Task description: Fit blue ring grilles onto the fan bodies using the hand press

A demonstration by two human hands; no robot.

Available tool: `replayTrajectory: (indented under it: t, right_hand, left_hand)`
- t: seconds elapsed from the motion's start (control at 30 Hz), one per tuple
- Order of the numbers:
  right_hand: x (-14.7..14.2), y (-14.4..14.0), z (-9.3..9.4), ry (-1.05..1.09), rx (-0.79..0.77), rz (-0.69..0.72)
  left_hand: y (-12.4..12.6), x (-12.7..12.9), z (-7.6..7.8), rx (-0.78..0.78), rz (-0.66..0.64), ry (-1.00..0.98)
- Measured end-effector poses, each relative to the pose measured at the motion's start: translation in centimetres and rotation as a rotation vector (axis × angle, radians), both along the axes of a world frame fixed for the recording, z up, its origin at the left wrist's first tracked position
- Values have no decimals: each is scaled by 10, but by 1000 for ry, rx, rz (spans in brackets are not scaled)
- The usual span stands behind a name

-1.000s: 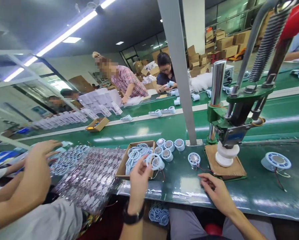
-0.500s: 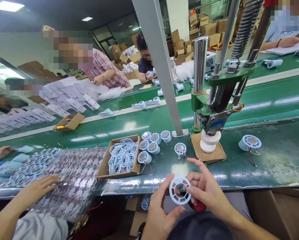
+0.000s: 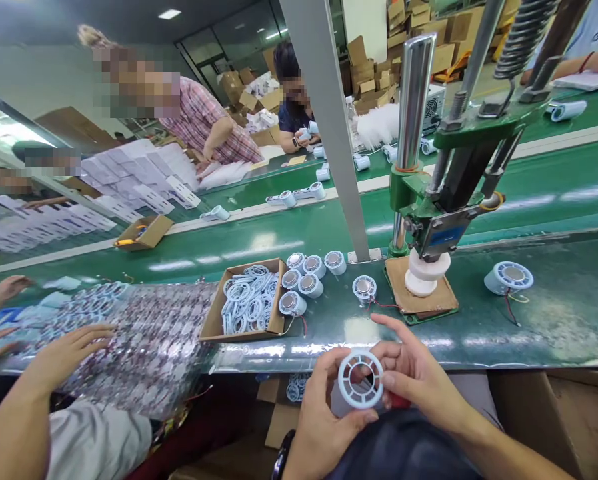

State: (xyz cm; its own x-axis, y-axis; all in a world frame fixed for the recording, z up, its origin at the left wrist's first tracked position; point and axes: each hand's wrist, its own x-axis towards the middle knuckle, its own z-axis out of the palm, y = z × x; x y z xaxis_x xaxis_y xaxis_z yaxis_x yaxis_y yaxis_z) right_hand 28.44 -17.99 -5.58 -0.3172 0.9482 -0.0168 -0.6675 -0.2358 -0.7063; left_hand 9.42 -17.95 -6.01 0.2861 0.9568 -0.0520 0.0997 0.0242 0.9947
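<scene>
A white round plastic grille ring (image 3: pixel 360 379) with spokes is held between both my hands above my lap, at the near edge of the bench. My left hand (image 3: pixel 323 417) pinches its left and lower rim; my right hand (image 3: pixel 416 373) grips its right side. Just beyond lies a round motor part with red wires (image 3: pixel 364 288). A cardboard box of white rings (image 3: pixel 246 305) and a cluster of round motor parts (image 3: pixel 306 279) sit left of it.
A green hand press (image 3: pixel 436 200) stands on a cardboard pad with a white die (image 3: pixel 421 273). Another motor part (image 3: pixel 509 277) lies right. A grey post (image 3: pixel 329 127) rises mid-bench. A co-worker's hands (image 3: pixel 63 353) rest on a plastic sheet at left. Other people work across the conveyor.
A second ago my left hand reached at the box and my right lay on the bench. Both hands now hold a white ring close to my body; the view shifted slightly.
</scene>
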Motion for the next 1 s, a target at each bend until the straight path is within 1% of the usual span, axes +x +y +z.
replayTrajectory:
  t: [0.17,0.27,0.37,0.43,0.47,0.5,0.57,0.6,0.63,0.67,0.73,0.8,0.83,0.9,1.0]
  right_hand:
    - [-7,-7,-3,54,30,-5]
    - [-9,-10,-2,39,36,-12]
    - [-9,-14,-4,-24,57,-11]
    - [-4,-12,-8,-180,117,-35]
    - [-1,-9,-11,-326,174,-93]
    - [4,-2,-15,-526,251,-184]
    - [16,19,-23,-955,409,-400]
    - [21,34,-28,-1120,469,-485]
    - [25,50,-32,-1230,508,-529]
    - [28,66,-36,-1290,527,-533]
    - [29,95,-44,-1317,542,-477]
    - [24,110,-51,-1337,568,-414]
    - [21,112,-55,-1342,580,-389]
    - [14,103,-63,-1342,599,-363]
    - [6,72,-74,-1329,598,-373]
  left_hand:
    - [-6,9,0,-87,157,-55]
    - [-7,12,2,-110,167,-63]
    - [-6,12,3,-117,167,-80]
    - [-4,11,2,-123,165,-93]
    - [-4,11,1,-127,162,-96]
    - [-3,10,0,-129,151,-99]
    - [-2,9,-2,-127,117,-103]
    - [-1,8,-3,-123,107,-107]
    - [-1,7,-3,-118,107,-112]
    - [0,7,-4,-114,114,-117]
    - [1,5,-6,-110,123,-127]
    - [2,4,-8,-99,105,-130]
    - [3,4,-9,-92,99,-131]
    - [3,4,-10,-89,129,-131]
    - [3,5,-10,-122,207,-131]
